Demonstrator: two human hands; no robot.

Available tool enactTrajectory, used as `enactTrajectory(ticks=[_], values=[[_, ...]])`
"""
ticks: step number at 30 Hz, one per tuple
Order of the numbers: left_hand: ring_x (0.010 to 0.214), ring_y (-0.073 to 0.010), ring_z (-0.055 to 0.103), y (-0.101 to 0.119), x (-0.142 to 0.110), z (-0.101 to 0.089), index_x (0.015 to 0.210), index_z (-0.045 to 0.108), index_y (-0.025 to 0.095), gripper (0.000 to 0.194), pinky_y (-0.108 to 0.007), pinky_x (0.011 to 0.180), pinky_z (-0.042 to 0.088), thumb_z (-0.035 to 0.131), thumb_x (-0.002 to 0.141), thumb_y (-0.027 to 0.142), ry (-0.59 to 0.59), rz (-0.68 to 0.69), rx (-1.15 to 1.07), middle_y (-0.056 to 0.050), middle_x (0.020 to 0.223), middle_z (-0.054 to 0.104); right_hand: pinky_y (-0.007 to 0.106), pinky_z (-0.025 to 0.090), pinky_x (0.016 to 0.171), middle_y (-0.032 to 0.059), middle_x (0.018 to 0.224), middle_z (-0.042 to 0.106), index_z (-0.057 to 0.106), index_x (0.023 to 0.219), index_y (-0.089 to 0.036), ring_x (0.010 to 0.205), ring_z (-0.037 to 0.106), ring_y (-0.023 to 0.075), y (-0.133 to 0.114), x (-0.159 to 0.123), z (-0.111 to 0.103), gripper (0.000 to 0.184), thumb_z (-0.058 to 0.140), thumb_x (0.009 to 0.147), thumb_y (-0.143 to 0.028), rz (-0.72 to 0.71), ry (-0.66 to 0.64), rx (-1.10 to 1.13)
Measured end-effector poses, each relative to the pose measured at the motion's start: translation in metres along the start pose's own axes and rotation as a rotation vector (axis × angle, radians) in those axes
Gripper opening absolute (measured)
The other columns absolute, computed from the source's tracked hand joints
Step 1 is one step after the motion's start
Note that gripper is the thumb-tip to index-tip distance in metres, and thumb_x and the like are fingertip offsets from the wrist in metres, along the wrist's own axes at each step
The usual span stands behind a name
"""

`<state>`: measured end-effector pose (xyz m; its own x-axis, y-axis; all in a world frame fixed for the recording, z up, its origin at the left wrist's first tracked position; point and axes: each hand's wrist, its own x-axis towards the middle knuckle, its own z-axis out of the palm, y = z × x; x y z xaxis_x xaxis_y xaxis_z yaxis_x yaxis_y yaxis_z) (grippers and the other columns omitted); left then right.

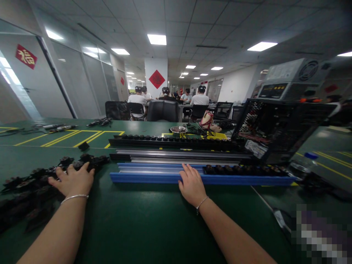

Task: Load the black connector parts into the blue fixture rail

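Observation:
My left hand point(73, 179) lies on a pile of small black parts point(33, 190) at the left of the green table, its fingers curled over the parts at the pile's far end. My right hand point(191, 183) rests on the near wall of a long blue rail point(143, 177), fingers stretched flat over its edge. A row of black parts point(242, 169) sits in the blue rail's right half. Behind it lie a grey metal rail point(178, 157) and a black rail point(170, 141) filled with black parts.
An open black computer case point(275, 128) stands at the right with a power supply point(294, 79) on top. A metal bowl point(178, 129) and cables lie at the table's far side. A bottle point(304, 163) lies at the right. Seated people and chairs point(162, 110) are beyond.

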<state>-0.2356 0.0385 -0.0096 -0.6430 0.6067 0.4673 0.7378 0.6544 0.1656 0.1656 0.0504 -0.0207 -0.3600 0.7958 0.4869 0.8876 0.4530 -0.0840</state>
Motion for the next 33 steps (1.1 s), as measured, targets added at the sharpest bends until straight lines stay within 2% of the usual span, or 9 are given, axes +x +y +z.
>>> enactTrajectory(ticks=[5, 8, 11, 14, 16, 18, 23, 27, 33], values=[[0.135, -0.0452, 0.012, 0.007, -0.004, -0.002, 0.121, 0.057, 0.023, 0.048, -0.066, 0.100, 0.017, 0.044, 0.083, 0.048, 0.067, 0.005, -0.062, -0.016, 0.147, 0.031, 0.041, 0.030, 0.104, 0.0094, 0.132, 0.053, 0.061, 0.106, -0.018, 0.125, 0.041, 0.0246, 0.001, 0.000, -0.001, 0.027, 0.050, 0.082, -0.026, -0.016, 0.087, 0.056], [0.137, -0.0416, 0.012, 0.016, -0.008, -0.007, 0.124, 0.054, 0.019, 0.046, -0.065, 0.102, 0.016, 0.042, 0.085, 0.041, 0.172, 0.094, -0.117, -0.018, 0.146, 0.032, 0.038, 0.030, 0.102, 0.0076, 0.120, 0.061, 0.062, 0.102, -0.018, 0.117, 0.046, 0.0223, 0.006, 0.001, -0.008, 0.026, 0.046, 0.086, -0.028, -0.003, 0.211, 0.076], [0.137, -0.0368, 0.017, 0.032, -0.015, -0.018, 0.125, 0.052, 0.014, 0.046, -0.058, 0.106, 0.019, 0.040, 0.086, 0.037, 0.255, 0.200, -0.175, -0.019, 0.143, 0.036, 0.037, 0.032, 0.097, 0.0083, 0.116, 0.062, 0.062, 0.103, -0.017, 0.110, 0.048, 0.0230, 0.019, 0.003, -0.018, 0.028, 0.043, 0.086, -0.027, 0.140, 0.341, 0.010], [0.138, -0.0327, 0.019, 0.056, -0.026, -0.029, 0.125, 0.052, 0.011, 0.047, -0.052, 0.109, 0.020, 0.038, 0.087, 0.036, 0.274, 0.355, -0.251, -0.018, 0.142, 0.038, 0.038, 0.033, 0.089, 0.0103, 0.115, 0.060, 0.062, 0.106, -0.017, 0.104, 0.047, 0.0253, 0.038, 0.003, -0.025, 0.030, 0.044, 0.084, -0.026, 0.340, 0.370, -0.098], [0.138, -0.0286, 0.021, 0.077, -0.039, -0.034, 0.124, 0.053, 0.013, 0.045, -0.046, 0.110, 0.022, 0.036, 0.088, 0.035, 0.236, 0.493, -0.296, -0.015, 0.142, 0.040, 0.038, 0.034, 0.083, 0.0119, 0.113, 0.060, 0.063, 0.105, -0.016, 0.098, 0.048, 0.0260, 0.049, 0.003, -0.026, 0.030, 0.046, 0.081, -0.025, 0.440, 0.363, -0.149], [0.137, -0.0267, 0.025, 0.097, -0.055, -0.035, 0.124, 0.054, 0.017, 0.045, -0.045, 0.109, 0.024, 0.036, 0.088, 0.037, 0.133, 0.658, -0.321, -0.012, 0.143, 0.041, 0.038, 0.033, 0.078, 0.0126, 0.108, 0.060, 0.064, 0.104, -0.016, 0.095, 0.048, 0.0261, 0.057, 0.003, -0.026, 0.030, 0.048, 0.079, -0.025, 0.500, 0.368, -0.187], [0.134, -0.0249, 0.033, 0.137, -0.093, -0.033, 0.131, 0.048, 0.022, 0.049, -0.044, 0.107, 0.029, 0.033, 0.090, 0.045, -0.115, 0.878, -0.345, -0.009, 0.144, 0.040, 0.036, 0.030, 0.074, 0.0108, 0.097, 0.063, 0.066, 0.095, -0.018, 0.089, 0.048, 0.0238, 0.059, 0.003, -0.025, 0.025, 0.049, 0.079, -0.023, 0.466, 0.327, -0.248], [0.124, -0.0250, 0.045, 0.150, -0.108, -0.036, 0.128, 0.051, 0.025, 0.047, -0.046, 0.104, 0.033, 0.031, 0.091, 0.046, -0.170, 0.898, -0.344, -0.009, 0.132, 0.054, 0.035, 0.029, 0.073, 0.0094, 0.096, 0.062, 0.067, 0.092, -0.018, 0.087, 0.049, 0.0226, 0.057, 0.004, -0.025, 0.023, 0.048, 0.080, -0.023, 0.459, 0.307, -0.268], [0.117, -0.0258, 0.050, 0.157, -0.120, -0.043, 0.121, 0.057, 0.023, 0.046, -0.042, 0.096, 0.039, 0.032, 0.091, 0.047, -0.108, 0.813, -0.351, -0.011, 0.122, 0.059, 0.035, 0.029, 0.073, 0.0093, 0.098, 0.062, 0.067, 0.093, -0.018, 0.087, 0.049, 0.0219, 0.055, 0.004, -0.024, 0.023, 0.047, 0.080, -0.022, 0.429, 0.294, -0.238]])
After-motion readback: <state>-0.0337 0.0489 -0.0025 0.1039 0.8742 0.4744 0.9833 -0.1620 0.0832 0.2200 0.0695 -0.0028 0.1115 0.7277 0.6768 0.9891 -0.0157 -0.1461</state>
